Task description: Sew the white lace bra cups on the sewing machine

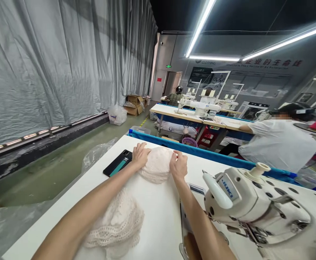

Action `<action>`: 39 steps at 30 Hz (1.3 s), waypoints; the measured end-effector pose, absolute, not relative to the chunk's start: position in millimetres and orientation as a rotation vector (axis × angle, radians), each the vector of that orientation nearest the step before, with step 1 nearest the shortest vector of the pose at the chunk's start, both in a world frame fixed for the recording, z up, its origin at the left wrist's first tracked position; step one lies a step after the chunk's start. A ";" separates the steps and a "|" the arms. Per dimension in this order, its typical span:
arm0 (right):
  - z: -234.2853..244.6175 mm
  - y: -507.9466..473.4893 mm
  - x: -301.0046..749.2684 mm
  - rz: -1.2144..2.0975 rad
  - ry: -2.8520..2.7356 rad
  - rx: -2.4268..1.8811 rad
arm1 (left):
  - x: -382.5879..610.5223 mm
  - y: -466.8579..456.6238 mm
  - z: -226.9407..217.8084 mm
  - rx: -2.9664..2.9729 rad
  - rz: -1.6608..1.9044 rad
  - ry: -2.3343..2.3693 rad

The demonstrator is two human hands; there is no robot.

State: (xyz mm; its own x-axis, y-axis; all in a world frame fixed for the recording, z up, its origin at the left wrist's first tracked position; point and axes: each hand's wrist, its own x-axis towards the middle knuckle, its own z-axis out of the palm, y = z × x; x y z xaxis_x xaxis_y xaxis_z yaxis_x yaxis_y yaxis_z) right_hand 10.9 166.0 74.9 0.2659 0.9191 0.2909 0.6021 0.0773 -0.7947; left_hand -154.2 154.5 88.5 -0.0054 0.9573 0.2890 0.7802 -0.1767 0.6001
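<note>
A rounded piece of cream fabric (158, 162), with layered edges at its near side, lies toward the far end of the white table. My left hand (140, 156) grips its left edge, fingers bent over the cloth. At the right edge my right hand (178, 165) pinches the same piece between thumb and fingers. Closer to me, partly behind my left forearm, sits a loose pile of cream eyelet-lace fabric (120, 222). A black phone (117, 163) with a green stripe lies just left of my left hand.
A white sewing machine (244, 202) stands close on the right, beside my right forearm. Blue cloth (158, 140) runs along the table's far edge. Clear plastic sheeting (97, 155) hangs at the left side. Beyond, a person in a white shirt (278, 141) sits near another machine table (169, 110).
</note>
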 end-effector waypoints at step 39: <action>77.7 -5.5 -39.4 0.213 -2.162 -0.555 | -219.7 -56.8 92.5 1.045 1.251 1.277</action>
